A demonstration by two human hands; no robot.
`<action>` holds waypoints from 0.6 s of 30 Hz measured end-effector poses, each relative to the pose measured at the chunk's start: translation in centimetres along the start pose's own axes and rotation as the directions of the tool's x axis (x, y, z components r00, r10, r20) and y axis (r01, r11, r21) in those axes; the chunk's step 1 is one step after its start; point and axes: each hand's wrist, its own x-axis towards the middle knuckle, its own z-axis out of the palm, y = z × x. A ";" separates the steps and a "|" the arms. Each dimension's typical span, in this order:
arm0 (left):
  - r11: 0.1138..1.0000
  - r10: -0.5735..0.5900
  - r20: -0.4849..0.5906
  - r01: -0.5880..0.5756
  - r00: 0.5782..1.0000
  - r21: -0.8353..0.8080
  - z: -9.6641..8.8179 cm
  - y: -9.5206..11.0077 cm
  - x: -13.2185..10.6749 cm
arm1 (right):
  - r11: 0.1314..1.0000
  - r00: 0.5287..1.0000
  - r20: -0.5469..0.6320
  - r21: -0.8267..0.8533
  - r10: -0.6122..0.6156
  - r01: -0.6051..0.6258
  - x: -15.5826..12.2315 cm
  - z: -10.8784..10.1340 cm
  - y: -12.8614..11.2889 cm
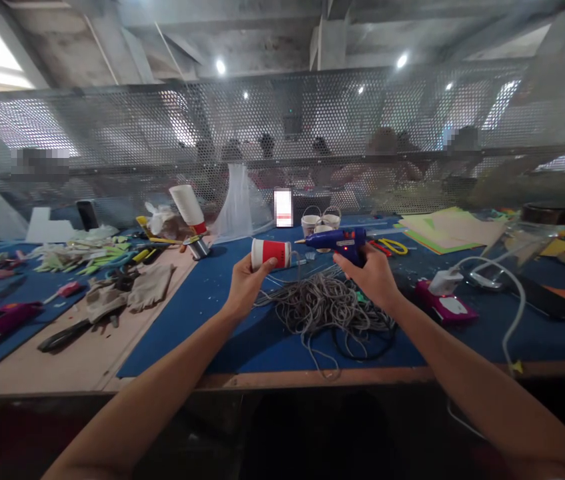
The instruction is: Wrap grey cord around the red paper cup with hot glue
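Note:
My left hand grips a red and white paper cup, held on its side above the blue mat. My right hand is closed round the handle of a blue hot glue gun, whose nozzle points left toward the cup's rim. A small red light glows on the gun. A tangled pile of grey cord lies on the mat just below both hands.
Several small white cups stand behind the gun, with yellow-handled scissors and coloured paper sheets to the right. A white cable and a pink box lie right. Gloves, tools and scraps cover the left. A mesh screen backs the table.

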 end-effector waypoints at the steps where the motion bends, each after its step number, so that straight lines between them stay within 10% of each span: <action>1: 1.000 -0.003 -0.001 0.003 1.000 0.000 0.0 0.0 0.0 | 1.000 1.000 0.015 -0.009 -0.007 0.007 -0.1 0.1 0.1; 11: 1.000 -0.019 -0.021 0.019 1.000 0.008 0.0 0.3 -0.1 | 0.982 0.993 0.012 -0.145 -0.118 0.118 -0.8 0.9 0.2; 18: 1.000 -0.021 -0.010 0.021 1.000 -0.019 0.1 -0.2 -0.2 | 0.937 0.986 0.150 0.328 0.077 -0.123 -0.4 1.1 -0.5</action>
